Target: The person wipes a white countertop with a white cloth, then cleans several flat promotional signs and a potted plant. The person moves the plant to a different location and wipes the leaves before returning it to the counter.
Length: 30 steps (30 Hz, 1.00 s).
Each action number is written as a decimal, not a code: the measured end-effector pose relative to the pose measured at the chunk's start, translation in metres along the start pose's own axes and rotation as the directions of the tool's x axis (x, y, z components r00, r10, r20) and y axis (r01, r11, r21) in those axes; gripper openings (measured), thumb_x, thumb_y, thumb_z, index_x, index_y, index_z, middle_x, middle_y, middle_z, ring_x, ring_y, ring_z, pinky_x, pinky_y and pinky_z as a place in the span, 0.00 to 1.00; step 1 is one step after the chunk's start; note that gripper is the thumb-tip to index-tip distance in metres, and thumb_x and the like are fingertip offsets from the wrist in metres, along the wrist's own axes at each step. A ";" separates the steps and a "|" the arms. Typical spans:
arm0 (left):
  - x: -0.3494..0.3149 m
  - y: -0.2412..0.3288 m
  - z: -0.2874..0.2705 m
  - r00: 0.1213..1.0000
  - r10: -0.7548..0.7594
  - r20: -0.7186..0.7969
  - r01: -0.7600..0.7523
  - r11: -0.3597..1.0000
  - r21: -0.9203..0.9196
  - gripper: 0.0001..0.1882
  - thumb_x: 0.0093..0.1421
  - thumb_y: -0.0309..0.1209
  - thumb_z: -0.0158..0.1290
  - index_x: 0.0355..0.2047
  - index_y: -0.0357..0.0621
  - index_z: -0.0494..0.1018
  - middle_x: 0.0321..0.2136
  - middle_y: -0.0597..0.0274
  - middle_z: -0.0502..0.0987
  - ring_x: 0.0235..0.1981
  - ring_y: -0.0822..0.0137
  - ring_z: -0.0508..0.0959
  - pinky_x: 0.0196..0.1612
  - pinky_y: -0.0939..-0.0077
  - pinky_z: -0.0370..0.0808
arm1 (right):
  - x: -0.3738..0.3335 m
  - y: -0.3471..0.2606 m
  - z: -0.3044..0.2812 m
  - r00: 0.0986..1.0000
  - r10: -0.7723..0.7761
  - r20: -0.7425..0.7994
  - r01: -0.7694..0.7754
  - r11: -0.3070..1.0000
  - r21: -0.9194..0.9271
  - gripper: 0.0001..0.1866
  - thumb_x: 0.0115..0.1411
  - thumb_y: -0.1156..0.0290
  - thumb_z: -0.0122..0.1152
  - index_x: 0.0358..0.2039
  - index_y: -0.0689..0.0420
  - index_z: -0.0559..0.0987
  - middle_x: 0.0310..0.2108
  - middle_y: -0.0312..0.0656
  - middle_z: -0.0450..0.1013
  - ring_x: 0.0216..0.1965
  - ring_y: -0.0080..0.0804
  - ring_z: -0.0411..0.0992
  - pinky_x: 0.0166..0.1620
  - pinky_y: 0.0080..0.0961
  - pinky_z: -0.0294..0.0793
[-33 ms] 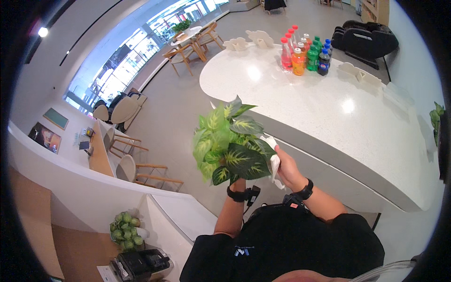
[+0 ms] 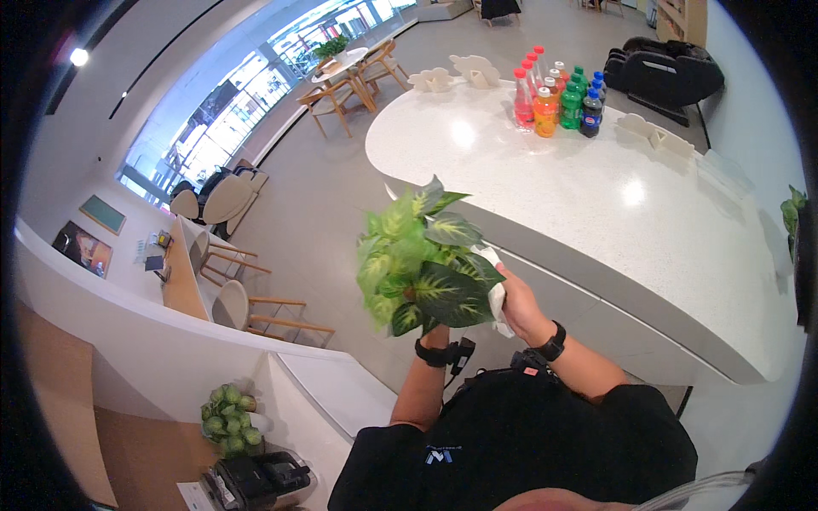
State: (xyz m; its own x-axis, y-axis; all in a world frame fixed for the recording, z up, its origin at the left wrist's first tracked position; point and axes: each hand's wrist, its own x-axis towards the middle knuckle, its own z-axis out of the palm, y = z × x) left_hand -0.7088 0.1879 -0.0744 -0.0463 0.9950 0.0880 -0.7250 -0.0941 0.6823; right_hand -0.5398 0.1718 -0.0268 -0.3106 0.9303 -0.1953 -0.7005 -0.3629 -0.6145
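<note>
Grey polished floor [image 2: 315,204]; curved white counter [image 2: 596,196] with coloured bottles [image 2: 558,98]. Wooden chairs [image 2: 341,89] near bright windows [image 2: 213,111]. Black massage chair [image 2: 669,72] beyond.

Ahead of me a white curved counter [image 2: 613,221] w/ a cluster of coloured drink bottles [image 2: 558,94] at its far end, wooden chairs round a small table [image 2: 349,81] by the windows, a black massage chair [image 2: 669,77] far right, a 2nd leafy plant [image 2: 228,419] lower left.
</note>
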 end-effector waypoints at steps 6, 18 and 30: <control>0.005 0.024 -0.046 0.999 0.000 0.043 0.001 1.000 -0.025 0.25 0.63 0.38 0.50 0.59 0.43 0.62 0.55 0.60 0.67 0.54 0.62 0.69 0.57 0.63 0.67 | 0.053 0.064 0.019 0.929 -0.327 0.171 0.369 0.827 -0.425 0.20 0.65 0.67 0.50 0.56 0.60 0.67 0.49 0.41 0.69 0.47 0.26 0.67 0.50 0.24 0.69; 0.071 0.072 -0.122 0.953 0.071 0.294 -0.249 0.736 0.629 0.27 0.62 0.32 0.52 0.60 0.42 0.59 0.56 0.58 0.66 0.56 0.62 0.67 0.58 0.64 0.65 | 0.139 0.053 0.098 0.941 -0.227 0.250 0.309 0.877 -0.369 0.21 0.62 0.74 0.56 0.55 0.55 0.67 0.50 0.36 0.68 0.49 0.24 0.68 0.52 0.26 0.71; 0.222 0.120 -0.136 0.991 0.123 0.050 -0.133 0.898 0.419 0.27 0.63 0.30 0.51 0.61 0.43 0.58 0.58 0.55 0.64 0.56 0.60 0.68 0.58 0.66 0.67 | 0.320 0.001 0.070 0.887 0.099 0.451 -0.165 0.980 0.108 0.20 0.67 0.61 0.43 0.55 0.57 0.69 0.52 0.43 0.70 0.51 0.33 0.69 0.54 0.33 0.69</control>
State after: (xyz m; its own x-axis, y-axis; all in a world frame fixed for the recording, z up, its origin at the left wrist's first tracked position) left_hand -0.8996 0.4022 -0.0720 -0.1006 0.9730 0.2076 -0.3572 -0.2300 0.9053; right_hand -0.6848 0.4655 -0.0359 -0.6350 0.7646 0.1106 -0.7051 -0.5151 -0.4873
